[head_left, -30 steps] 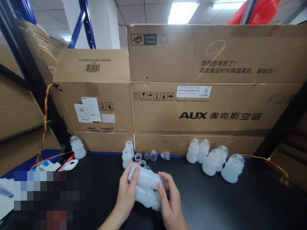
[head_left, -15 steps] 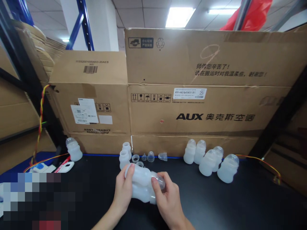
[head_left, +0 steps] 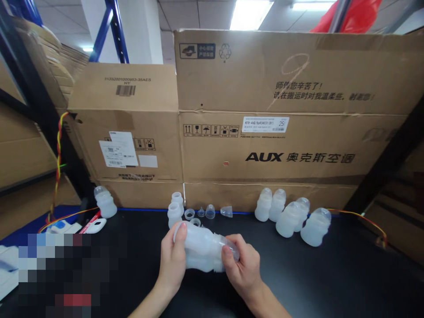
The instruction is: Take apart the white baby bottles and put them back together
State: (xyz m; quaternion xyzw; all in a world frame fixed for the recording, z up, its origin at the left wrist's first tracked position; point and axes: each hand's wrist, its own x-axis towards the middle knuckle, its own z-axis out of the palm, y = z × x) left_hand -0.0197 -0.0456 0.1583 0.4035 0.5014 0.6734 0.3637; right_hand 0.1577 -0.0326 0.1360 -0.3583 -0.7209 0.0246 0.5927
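My left hand [head_left: 174, 260] is wrapped round the base ends of two translucent white bottles [head_left: 202, 245] lying sideways, one above the other, over the black table [head_left: 318, 278]. My right hand [head_left: 243, 265] grips the clear cap end of the upper bottle with thumb and fingers closed on it. Just behind my hands stand two open bottles [head_left: 174, 211], with small clear rings, teats and caps [head_left: 210, 212] loose beside them.
Several capped bottles [head_left: 291, 216] cluster at the back right and one capped bottle [head_left: 105, 202] stands at the back left. Large cardboard boxes [head_left: 265, 145] wall the table's far edge. A white device [head_left: 96, 226] and twisted wires [head_left: 58, 168] lie at the left.
My right hand has shifted right along the upper bottle to its cap, and both bottles now lie more level. The left hand keeps its hold.
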